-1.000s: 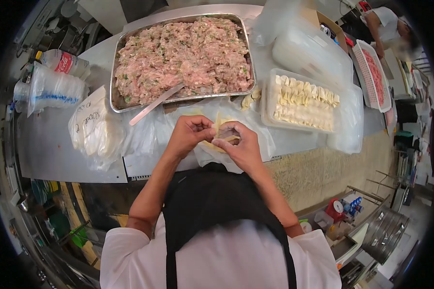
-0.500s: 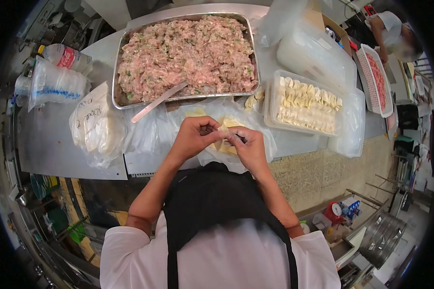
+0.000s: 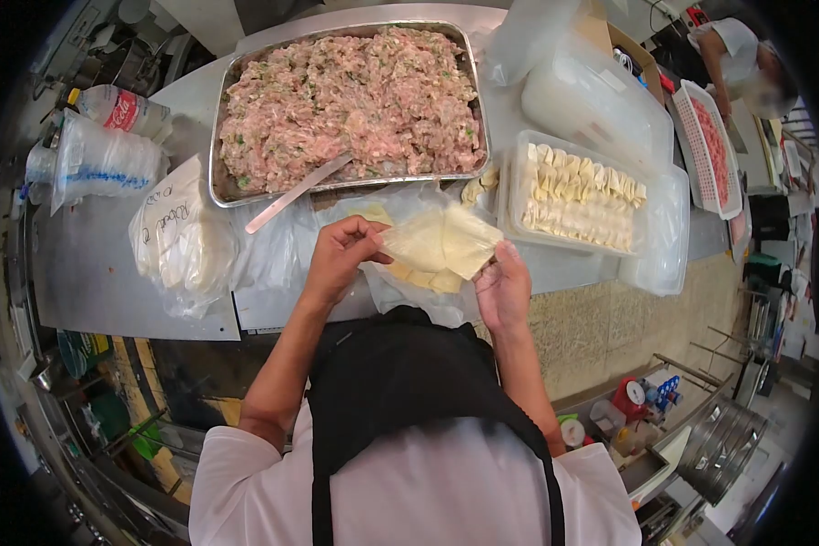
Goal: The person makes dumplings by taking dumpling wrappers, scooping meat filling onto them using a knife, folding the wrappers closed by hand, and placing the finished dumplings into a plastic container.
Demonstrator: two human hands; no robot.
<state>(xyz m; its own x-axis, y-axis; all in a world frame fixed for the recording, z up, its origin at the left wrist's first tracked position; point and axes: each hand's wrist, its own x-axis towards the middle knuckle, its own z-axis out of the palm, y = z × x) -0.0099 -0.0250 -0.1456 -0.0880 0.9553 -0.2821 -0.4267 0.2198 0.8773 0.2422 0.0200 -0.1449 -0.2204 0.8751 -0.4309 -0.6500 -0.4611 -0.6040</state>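
Note:
A pale yellow dough sheet [image 3: 441, 238] is stretched between my two hands, over more yellow sheets [image 3: 428, 278] on thin plastic. My left hand [image 3: 344, 255] pinches its left end between thumb and fingers. At its right corner, my right hand [image 3: 502, 282] grips the edge. Beyond my hands sits a metal tray [image 3: 213, 173] of minced meat [image 3: 350, 105] with green bits, and a flat spatula [image 3: 291, 196] rests across its near rim. Folded dumplings [image 3: 581, 177] stand in rows in a clear plastic box [image 3: 510, 223] to the right.
On the left are a plastic bag with writing [image 3: 177, 232], a bagged stack of cups [image 3: 109, 164] and a bottle [image 3: 123, 111]. Clear lids [image 3: 601, 100] and a white basket of meat [image 3: 708, 150] are on the right. Another person [image 3: 733, 55] is at the back right.
My hands have moved apart, my right hand going rightward. The dough, earlier bunched between my fingertips, is now spread out between them.

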